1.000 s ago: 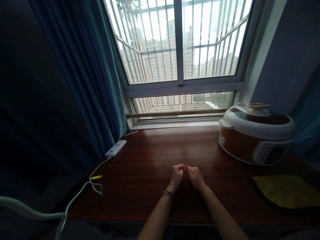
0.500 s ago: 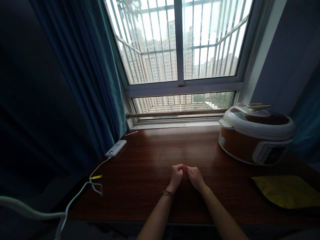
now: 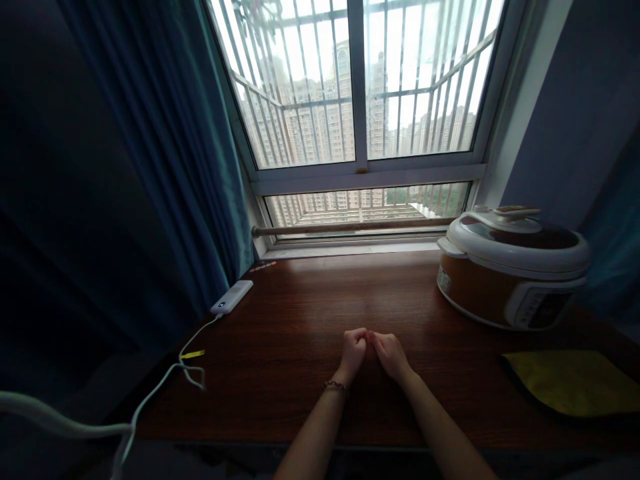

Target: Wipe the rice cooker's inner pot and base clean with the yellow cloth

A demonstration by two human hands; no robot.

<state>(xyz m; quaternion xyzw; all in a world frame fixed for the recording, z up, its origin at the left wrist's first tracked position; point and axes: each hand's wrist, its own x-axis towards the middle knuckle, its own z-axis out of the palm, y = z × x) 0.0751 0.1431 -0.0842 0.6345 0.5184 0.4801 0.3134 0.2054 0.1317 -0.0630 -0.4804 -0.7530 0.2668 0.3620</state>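
Note:
My left hand (image 3: 353, 350) rests on the dark wooden table (image 3: 320, 293) as a closed fist, a beaded bracelet (image 3: 334, 385) round its wrist. Beside it my right hand (image 3: 391, 353) is also curled closed. The two meet at the knuckles and thumbs near the middle of the table. Nothing shows between or inside the fingers of either hand.
At the right stands a white and brown electric cooker (image 3: 515, 273) with a lid. A yellow cloth-like mat (image 3: 575, 383) with dark edging lies before it. On the left are a white power bank (image 3: 233, 297), its cable (image 3: 150, 393) and a blue curtain (image 3: 185, 167).

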